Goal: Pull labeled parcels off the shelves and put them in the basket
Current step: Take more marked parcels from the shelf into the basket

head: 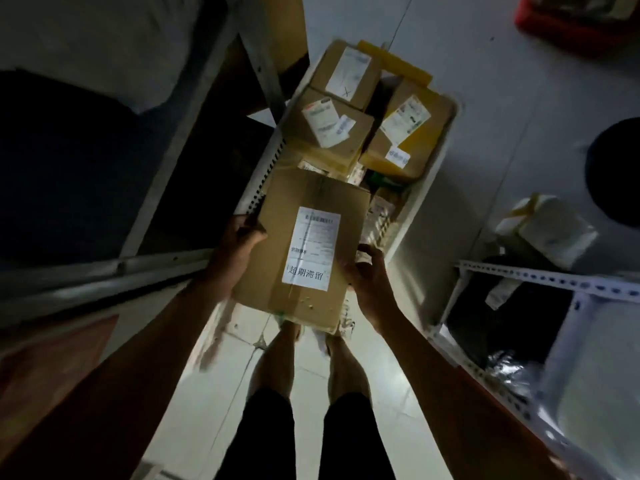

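I hold a brown cardboard parcel (277,271) with a white printed label on top, in both hands, over the near end of the white basket (415,223). My left hand (239,247) grips its left edge, thumb over the top. My right hand (363,275) grips its right edge with curled fingers. Inside the basket lie three other labeled cardboard parcels: one at the far end (346,72), one in the middle left (325,124) and one at the right (405,129), on top of smaller packets.
A metal shelf rack (166,265) with dark bays stands on the left. A white perforated shelf (554,282) with bagged parcels stands on the right. A white wrapped packet (547,233) lies on the floor, a red crate (571,22) at top right. My legs stand on pale tiles below.
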### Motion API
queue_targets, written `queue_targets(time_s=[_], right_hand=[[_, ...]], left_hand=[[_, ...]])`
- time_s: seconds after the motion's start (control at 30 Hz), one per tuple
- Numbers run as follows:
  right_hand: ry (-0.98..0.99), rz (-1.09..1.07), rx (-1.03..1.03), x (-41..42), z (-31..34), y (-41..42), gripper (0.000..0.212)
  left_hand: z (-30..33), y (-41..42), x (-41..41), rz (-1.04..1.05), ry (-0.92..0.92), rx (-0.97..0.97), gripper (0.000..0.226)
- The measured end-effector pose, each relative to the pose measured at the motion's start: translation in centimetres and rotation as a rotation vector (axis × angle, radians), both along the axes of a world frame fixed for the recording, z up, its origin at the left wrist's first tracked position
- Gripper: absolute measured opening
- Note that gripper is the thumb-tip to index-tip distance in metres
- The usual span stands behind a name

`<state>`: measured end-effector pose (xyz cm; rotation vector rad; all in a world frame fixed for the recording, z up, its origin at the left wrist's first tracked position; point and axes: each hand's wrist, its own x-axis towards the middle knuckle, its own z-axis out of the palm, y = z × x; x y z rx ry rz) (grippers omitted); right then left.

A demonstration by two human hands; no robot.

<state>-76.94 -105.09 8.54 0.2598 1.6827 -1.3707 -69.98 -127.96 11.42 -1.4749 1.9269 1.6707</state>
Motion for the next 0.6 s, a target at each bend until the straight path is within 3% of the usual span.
queue_targets(time_s=[0.1, 0.27, 0.43, 0.6], right_hand=[[0.009, -0.022, 0.003, -2.9, -7.0, -3.9, 0.046], [0.052, -0.029, 0.097, -5.4, -15.9, -8.7, 0.052], [0.01, 0.005, 0.179, -5.2, -19.6, -10.8, 0.065], [0.06, 0.103, 0.229, -4.7, -19.8, -11.5, 0.066]], left_hand=[[-7.5, -4.1, -3.7, -0.053, -0.014, -0.06, 0.032], [-16.7, -8.3, -7.6, -0.077, -0.077, -0.073, 0.027], [-21.0, -10.1, -8.4, -0.205, -0.053, -0.108, 0.037], [-21.4, -11.0, -7.7, -0.279, -0.041, -0.126, 0.047]])
